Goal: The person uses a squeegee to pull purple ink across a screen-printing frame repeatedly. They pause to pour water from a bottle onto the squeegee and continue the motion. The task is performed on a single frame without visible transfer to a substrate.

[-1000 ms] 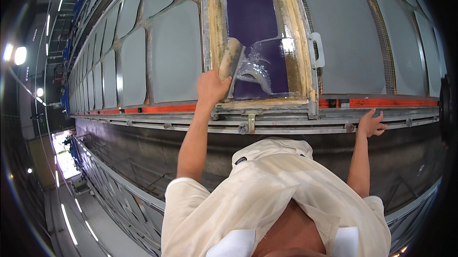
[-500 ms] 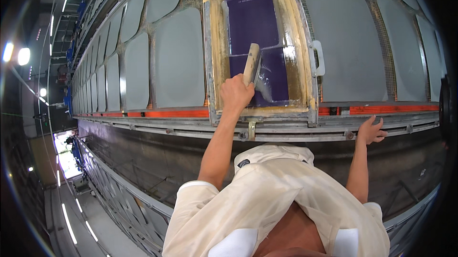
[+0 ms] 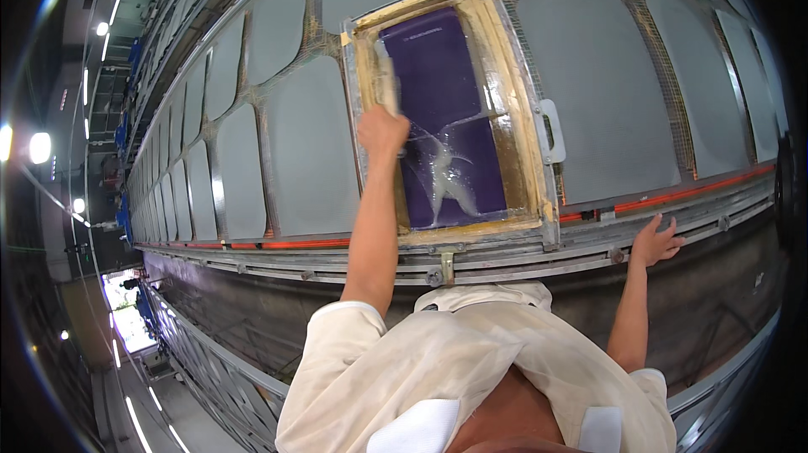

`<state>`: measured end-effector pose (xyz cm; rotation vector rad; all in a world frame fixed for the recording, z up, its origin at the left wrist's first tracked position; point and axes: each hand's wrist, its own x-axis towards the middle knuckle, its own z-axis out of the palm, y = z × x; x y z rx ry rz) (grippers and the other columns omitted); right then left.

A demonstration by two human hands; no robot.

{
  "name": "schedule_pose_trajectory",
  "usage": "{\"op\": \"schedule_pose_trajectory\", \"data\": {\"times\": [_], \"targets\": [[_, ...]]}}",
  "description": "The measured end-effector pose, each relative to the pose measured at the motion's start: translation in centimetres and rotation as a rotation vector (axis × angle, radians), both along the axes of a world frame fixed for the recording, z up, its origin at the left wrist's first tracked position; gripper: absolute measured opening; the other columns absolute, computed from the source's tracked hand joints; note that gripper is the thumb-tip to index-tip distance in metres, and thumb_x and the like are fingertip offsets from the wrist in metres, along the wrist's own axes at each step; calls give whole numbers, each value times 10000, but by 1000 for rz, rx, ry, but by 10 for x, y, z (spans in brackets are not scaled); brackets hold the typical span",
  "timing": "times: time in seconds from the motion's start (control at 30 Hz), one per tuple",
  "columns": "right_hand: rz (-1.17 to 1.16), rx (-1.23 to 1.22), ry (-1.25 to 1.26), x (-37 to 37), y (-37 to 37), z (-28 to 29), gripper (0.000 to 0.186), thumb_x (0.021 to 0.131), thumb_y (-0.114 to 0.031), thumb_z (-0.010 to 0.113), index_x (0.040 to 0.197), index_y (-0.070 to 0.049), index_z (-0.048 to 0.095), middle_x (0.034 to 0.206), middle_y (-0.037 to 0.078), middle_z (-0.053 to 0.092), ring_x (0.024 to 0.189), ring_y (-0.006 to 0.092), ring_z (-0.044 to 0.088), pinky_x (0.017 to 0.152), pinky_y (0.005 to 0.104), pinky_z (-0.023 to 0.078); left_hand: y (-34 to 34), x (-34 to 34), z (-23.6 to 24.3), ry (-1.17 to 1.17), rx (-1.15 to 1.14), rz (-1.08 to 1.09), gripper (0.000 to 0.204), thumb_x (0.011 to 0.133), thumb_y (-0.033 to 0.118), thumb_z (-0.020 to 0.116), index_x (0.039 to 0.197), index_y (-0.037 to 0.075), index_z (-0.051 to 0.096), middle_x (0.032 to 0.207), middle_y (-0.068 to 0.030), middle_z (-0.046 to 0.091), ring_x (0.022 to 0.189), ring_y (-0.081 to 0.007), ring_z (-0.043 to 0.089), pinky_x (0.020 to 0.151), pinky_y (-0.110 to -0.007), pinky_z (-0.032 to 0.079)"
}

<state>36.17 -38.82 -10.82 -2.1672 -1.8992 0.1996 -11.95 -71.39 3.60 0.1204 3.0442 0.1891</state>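
L. hand (image 3: 383, 131): grasping, fingers wrapped round pale scraper (image 3: 387, 83); tool blurred, blade contact can't tell.
Scraper pos.: inside yellow-bordered frame (image 3: 498, 66), along its L. border, just beside purple panel (image 3: 433, 74).
R. hand (image 3: 656, 240): fingers spread, nothing held; beside metal rail (image 3: 581, 244), contact can't tell.
Fluid (image 3: 446, 175): whitish, pooled unevenly on lower half of purple panel, w/ thin streaks twd. scraper.
Film risk: poss. patchy coverage; cause: pool lies mid-panel, apart from scraper.
Border risk: tool could catch or scuff L. border; cause: v. little clearance there.
Frame risk: frame could shift if pushed sideways; cause: R. hand is off white handle (image 3: 551, 131), so no steadying seen there.
Spill risk: excess could creep onto lower border; cause: fluid reaches near panel's bottom edge.
Grip risk: scraper could twist under load; cause: one-hand hold, esp. if handle is wet (can't confirm).
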Motion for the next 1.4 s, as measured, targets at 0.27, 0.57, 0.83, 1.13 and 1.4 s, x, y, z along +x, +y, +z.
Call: {"op": "schedule_pose_trajectory", "data": {"times": [0.27, 0.57, 0.83, 1.13, 1.4], "targets": [[2, 81, 89, 4, 0, 0, 675, 1009, -588, 491, 1539, -178, 408, 1640, 310, 175, 1531, 451, 124, 1226, 514, 192, 11, -65, 20, 29, 50, -116, 326, 765, 265, 722, 978, 20, 751, 969, -236, 740, 945, -422, 718, 835, -508, 573], [36, 37, 74, -14, 16, 34, 581, 1009, -477, 572, 1488, -157, 490, 1614, 214, 318, 1496, 411, 268, 1167, 499, 329, 30, -140, 4, -7, 16, -28, 359, 759, 253, 754, 1032, 20, 736, 1032, -212, 743, 1003, -397, 721, 866, -483, 580], [1122, -126, 709, -347, -20, 195, 518, 950, -394, 678, 1362, -86, 615, 1371, 176, 615, 1282, 336, 568, 1093, 436, 432, 25, -120, 14, -68, 211, -736, 204, 786, 207, 755, 966, 109, 752, 867, -154, 710, 906, -366, 680, 790, -482, 532], [1788, -205, 45, -619, -21, 149, 507, 778, -440, 803, 1045, -21, 703, 906, 211, 714, 907, 401, 691, 804, 483, 542, 74, -246, 0, 103, 247, -945, 181, 777, 179, 728, 944, 111, 721, 826, -138, 693, 851, -381, 668, 767, -508, 525], [1780, -221, -63, -666, -12, 128, 383, 782, -361, 826, 990, -54, 729, 884, 191, 727, 893, 396, 701, 794, 474, 550, 83, -287, -11, -113, 248, -843, 336, 813, 383, 802, 1015, 119, 753, 810, -138, 711, 797, -359, 679, 714, -447, 518]]}}
